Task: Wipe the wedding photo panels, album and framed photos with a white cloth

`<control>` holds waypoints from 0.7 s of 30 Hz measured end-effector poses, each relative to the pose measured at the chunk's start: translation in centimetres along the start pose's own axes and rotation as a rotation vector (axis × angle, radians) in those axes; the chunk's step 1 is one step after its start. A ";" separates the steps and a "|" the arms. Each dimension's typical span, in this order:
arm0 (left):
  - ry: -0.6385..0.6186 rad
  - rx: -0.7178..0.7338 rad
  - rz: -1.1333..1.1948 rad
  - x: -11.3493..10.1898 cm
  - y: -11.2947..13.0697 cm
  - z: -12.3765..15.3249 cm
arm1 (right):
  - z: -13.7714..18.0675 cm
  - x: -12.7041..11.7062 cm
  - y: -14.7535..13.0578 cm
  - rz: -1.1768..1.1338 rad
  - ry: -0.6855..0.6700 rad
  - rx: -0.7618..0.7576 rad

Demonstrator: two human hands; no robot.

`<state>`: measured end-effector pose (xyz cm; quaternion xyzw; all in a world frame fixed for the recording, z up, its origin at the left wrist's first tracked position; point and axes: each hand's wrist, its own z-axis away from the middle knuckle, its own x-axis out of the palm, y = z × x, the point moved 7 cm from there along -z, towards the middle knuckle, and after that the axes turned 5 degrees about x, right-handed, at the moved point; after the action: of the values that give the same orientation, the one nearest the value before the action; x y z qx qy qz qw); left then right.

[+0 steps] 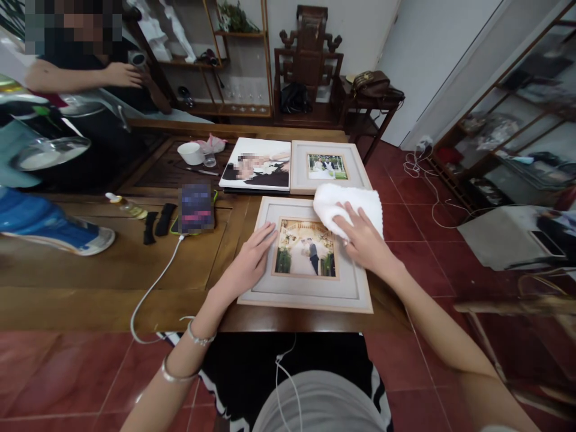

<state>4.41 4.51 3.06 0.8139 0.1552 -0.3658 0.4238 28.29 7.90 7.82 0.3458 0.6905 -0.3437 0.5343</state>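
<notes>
"White, that cloth (348,207). Where does it lie?"

"At 1 o'clock on the near frame (308,290), covering its far corner. The frame lies flat on the counter (90,300), by the edge closest to the person, with a couple's photo (307,247) in its middle."

"And the right hand (365,239)?"

"At 2 o'clock, palm down, fingers parted and stretched over the cloth. I can't tell whether the thumb pinches it."

"The left hand (252,258)?"

"At 9 o'clock, laid flat with fingers straight. The fingertips touch the frame's border, and nothing is in its grasp."

"What sits around the frame?"

"Just past 12, another frame (356,161); at 11, right beside that one, a large print (261,165). Towards 10 there's a phone (197,208) with a cable (155,282) running from it, and between 10 and 11 a white cup (191,154)."

"Anyone else?"

"Beyond the cup, a co-worker (90,78), one hand (123,76) at a dark cylinder (137,59)."
</notes>
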 end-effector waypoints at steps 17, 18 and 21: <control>0.038 -0.009 -0.019 0.0 0.0 0.6 | 10.8 -4.4 -8.7 -0.251 -0.301 -0.307; 0.037 -0.001 -0.013 -0.1 0.1 0.6 | 10.6 -4.2 -8.4 -0.256 -0.289 -0.289; 0.030 0.014 0.004 -0.3 0.5 0.5 | 8.5 -2.3 -6.3 -0.208 -0.192 -0.191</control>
<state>4.24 3.78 3.39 0.8227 0.1573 -0.3536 0.4164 27.70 -2.83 9.12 0.1858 0.6978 -0.3613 0.5899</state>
